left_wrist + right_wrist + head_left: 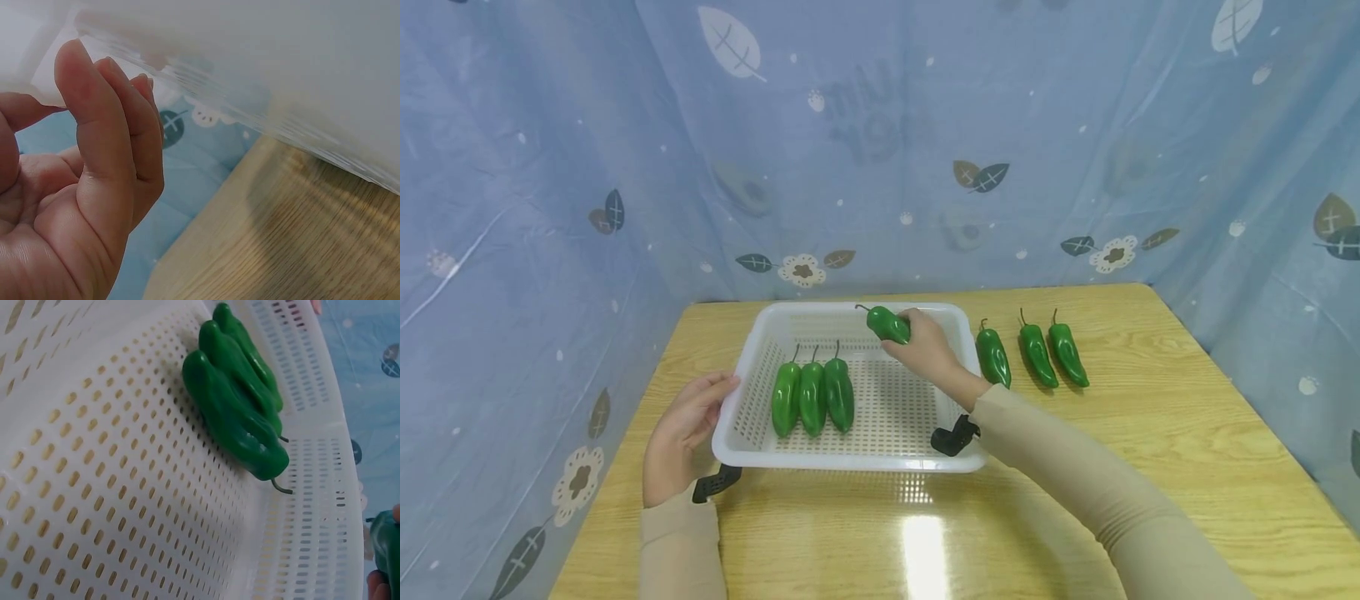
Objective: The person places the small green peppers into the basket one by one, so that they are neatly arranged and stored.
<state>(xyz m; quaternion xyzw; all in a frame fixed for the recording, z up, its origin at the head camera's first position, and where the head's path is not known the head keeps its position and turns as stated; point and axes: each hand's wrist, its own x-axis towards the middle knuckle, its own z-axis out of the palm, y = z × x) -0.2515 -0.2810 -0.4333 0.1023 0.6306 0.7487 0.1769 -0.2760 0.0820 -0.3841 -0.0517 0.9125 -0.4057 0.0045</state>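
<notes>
A white perforated plastic basket [880, 461] stands on the wooden table. At its left rim, my left hand [694, 408] pinches the edge between thumb and fingers [100, 119]. Over the basket's back right part, my right hand [925, 340] grips a green pepper [883, 323] whose thin stem points left; this pepper [384, 547] also shows at the right edge of the right wrist view. Inside the basket, to the left, three green peppers [812, 398] lie side by side, stems toward the back wall.
To the right of the basket, three more green peppers lie on the table [1180, 400]: one close by the basket wall [993, 357] and two farther right [1037, 355]. A blue patterned curtain [880, 150] hangs behind the table and along both sides.
</notes>
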